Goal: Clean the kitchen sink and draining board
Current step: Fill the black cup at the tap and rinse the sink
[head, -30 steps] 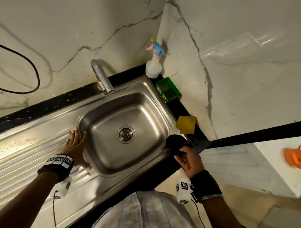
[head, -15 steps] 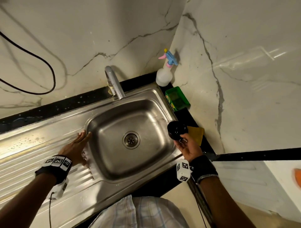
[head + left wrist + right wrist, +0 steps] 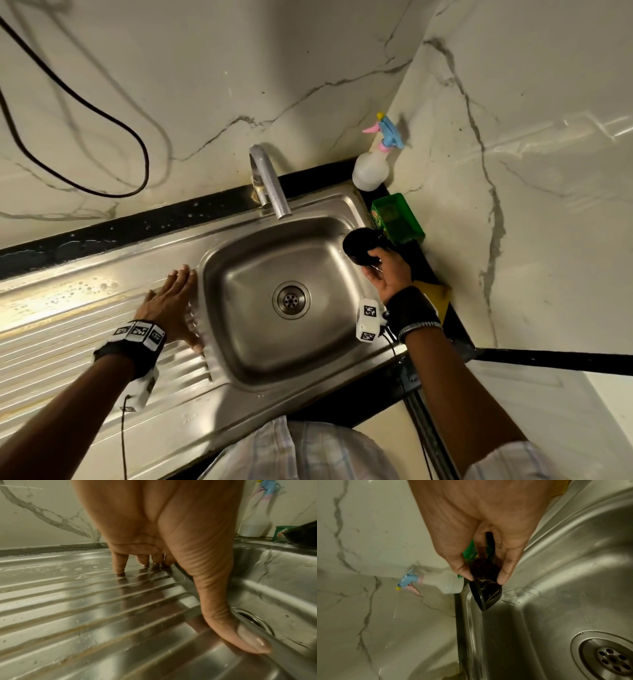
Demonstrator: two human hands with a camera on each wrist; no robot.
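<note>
**Black object held over the sink's far right corner**

A stainless sink (image 3: 291, 298) with a ribbed draining board (image 3: 68, 342) on its left is seen from above. The left hand (image 3: 171, 305) is laid flat on the draining board at the basin's edge, fingers straight and spread, the thumb (image 3: 240, 635) resting along the rim. A glossy black object (image 3: 363, 245), possibly a small bowl or scoop, is pinched between thumb and fingers of the right hand (image 3: 388, 274) above the basin's right rim. A tap (image 3: 269, 181) is mounted behind the basin. A spray bottle (image 3: 371, 168), a green box (image 3: 397, 217) and a yellow cloth (image 3: 435, 294) are lined up on the black table (image 3: 137, 226) strip by the marble wall.
</note>
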